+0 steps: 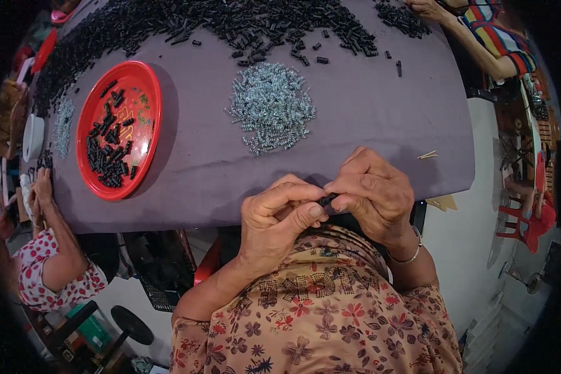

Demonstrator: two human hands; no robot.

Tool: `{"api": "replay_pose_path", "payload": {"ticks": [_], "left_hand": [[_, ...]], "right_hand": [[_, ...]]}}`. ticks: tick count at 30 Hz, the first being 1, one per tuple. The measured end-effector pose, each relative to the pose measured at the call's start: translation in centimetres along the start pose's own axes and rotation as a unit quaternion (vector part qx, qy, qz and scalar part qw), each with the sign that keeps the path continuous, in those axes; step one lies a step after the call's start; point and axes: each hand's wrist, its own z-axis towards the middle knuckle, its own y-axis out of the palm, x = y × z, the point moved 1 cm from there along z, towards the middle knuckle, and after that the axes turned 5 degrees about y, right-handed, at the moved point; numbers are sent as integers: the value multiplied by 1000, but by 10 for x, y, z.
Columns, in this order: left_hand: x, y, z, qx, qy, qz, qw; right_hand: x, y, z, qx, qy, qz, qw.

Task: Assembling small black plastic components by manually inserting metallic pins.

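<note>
Black little tube (pixel 326 200) lies sideways between both hands, pinched tight by left hand (pixel 274 218) and right hand (pixel 374 190) at its ends.

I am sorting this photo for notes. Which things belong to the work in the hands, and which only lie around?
In use: small black piece pinched by left hand and right hand; springs; black pieces; red plate.
Lying about: two sticks; white roll.
</note>
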Motion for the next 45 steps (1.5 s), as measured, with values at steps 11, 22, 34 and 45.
{"api": "replay_pose_path", "payload": {"ticks": [11,22,34,45], "left_hand": [[4,-3,2,-9,-29,6,1000],[0,-7,1,-23,-148,-206,967],[0,-8,7,-46,-110,-65,991],[2,-5,7,-54,-88,6,995]], "right_hand": [[6,1,0,15,2,42,999],[8,-2,-1,-16,81,54,995],[5,-12,5,-71,62,22,995],[-10,-15,9,-76,-21,-87,993]]}}
